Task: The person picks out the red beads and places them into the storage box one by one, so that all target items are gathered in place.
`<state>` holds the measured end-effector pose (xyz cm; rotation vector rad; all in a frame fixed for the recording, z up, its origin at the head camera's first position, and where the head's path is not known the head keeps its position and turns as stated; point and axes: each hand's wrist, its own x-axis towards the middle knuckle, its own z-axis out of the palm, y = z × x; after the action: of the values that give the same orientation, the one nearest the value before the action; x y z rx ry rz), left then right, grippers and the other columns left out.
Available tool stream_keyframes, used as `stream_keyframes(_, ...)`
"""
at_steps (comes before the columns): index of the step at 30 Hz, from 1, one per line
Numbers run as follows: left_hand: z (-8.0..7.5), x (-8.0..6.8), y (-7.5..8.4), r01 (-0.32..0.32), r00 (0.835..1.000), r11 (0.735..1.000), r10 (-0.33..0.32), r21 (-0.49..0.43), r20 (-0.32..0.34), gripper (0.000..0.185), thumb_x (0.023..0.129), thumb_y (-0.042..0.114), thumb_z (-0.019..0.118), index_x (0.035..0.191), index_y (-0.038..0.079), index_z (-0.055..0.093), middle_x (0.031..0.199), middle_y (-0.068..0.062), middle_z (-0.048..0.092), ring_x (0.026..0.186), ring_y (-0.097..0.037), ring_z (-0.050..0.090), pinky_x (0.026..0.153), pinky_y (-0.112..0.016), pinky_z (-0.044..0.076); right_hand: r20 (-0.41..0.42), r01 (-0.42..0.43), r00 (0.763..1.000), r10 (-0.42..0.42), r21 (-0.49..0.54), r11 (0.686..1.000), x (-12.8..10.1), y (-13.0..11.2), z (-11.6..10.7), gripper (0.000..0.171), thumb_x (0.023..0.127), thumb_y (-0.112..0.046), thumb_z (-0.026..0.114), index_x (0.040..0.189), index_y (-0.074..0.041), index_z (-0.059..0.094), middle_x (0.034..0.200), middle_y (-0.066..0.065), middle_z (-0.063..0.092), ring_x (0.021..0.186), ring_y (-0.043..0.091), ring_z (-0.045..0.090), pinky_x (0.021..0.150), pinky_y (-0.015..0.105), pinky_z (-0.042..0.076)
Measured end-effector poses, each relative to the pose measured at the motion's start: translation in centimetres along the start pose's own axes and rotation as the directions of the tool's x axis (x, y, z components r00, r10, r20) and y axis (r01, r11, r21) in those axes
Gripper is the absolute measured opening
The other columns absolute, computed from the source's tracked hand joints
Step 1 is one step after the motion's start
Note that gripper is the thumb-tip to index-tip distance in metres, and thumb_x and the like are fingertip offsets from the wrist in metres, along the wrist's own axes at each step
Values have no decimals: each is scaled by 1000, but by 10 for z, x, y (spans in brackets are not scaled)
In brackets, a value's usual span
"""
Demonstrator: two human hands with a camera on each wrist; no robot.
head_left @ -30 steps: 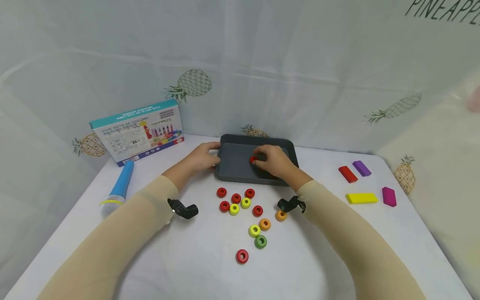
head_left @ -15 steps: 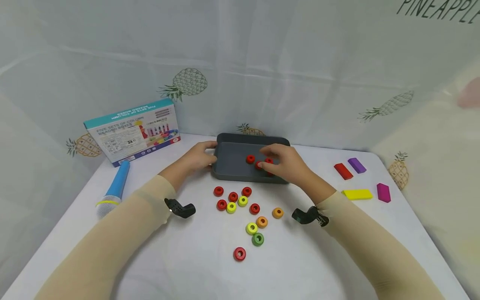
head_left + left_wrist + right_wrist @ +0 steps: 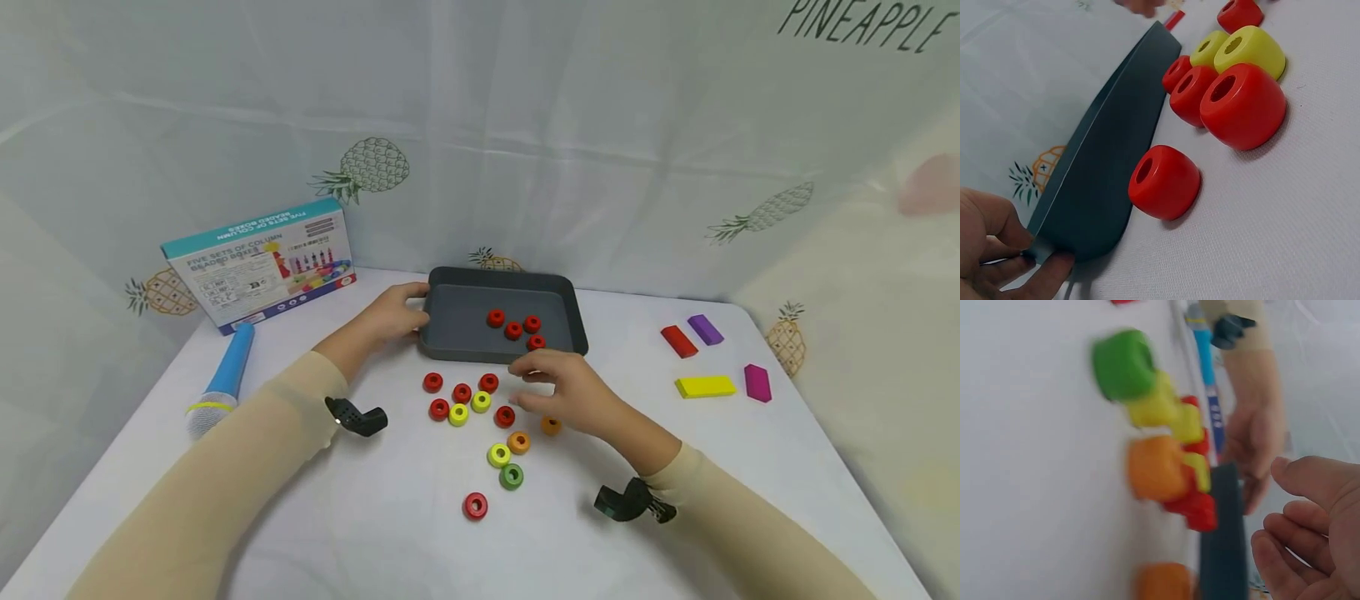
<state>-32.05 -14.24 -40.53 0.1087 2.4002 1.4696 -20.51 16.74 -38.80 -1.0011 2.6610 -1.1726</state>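
Note:
A dark grey tray (image 3: 457, 357) stands at the back of the white table, with several red beads (image 3: 513, 331) lying in its right half. My left hand (image 3: 386, 317) grips the tray's left edge, the thumb at the rim and fingers against the outer wall in the left wrist view. In front of the tray, my right hand (image 3: 570, 396) hovers with fingers apart and nothing between them. Near its fingertips lie a red bead (image 3: 505, 417) and an orange bead (image 3: 551, 426). More loose beads, such as a yellow bead (image 3: 482, 402) and a green bead (image 3: 512, 476), are scattered on the table.
A cardboard box (image 3: 262, 265) leans at the back left, a blue toy microphone (image 3: 231, 367) in front of it. At the right lie a red block (image 3: 678, 342), a purple block (image 3: 706, 329), a yellow block (image 3: 705, 387) and a magenta block (image 3: 757, 382). A pineapple-print cloth hangs behind.
My right hand has let go of a red bead inside the tray and moved back toward me, out over the loose beads. The left hand keeps its hold on the tray.

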Motion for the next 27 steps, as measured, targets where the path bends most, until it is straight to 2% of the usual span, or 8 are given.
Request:
stream_keyframes(7,1,-4,3,5,1000,1000,-4,28,-9,71,93,9,58,159,14,33,164,-11,31,138,-32,45,98,-45,57,45,-28,999,27,25,999,-11,11,24,31,88,-11,77,117,-6,72,115,5,72,108,20,68,94,34,58)
stream_keyframes(15,-1,-3,2,11,1000,999,-11,30,2,70,95,9,57,160,13,31,165,-12,29,140,-33,44,99,-46,55,80,-65,995,64,11,998,-12,10,29,35,84,-16,82,117,-8,72,113,2,73,105,14,69,95,33,58)
stream_keyframes(20,0,-3,2,6,1000,999,-6,42,-2,70,94,9,58,160,13,32,165,-12,30,140,-33,44,99,-46,56,115,-77,990,78,-10,997,-11,9,33,31,84,-15,82,114,-8,73,107,-3,73,98,10,68,91,30,59)
stream_keyframes(27,1,-2,1,0,1000,999,0,34,-7,71,94,9,58,160,14,32,164,-12,31,139,-34,45,99,-46,55,121,-80,989,86,-51,995,-8,5,34,27,85,-16,81,110,-10,74,102,-6,72,94,7,66,88,27,59)
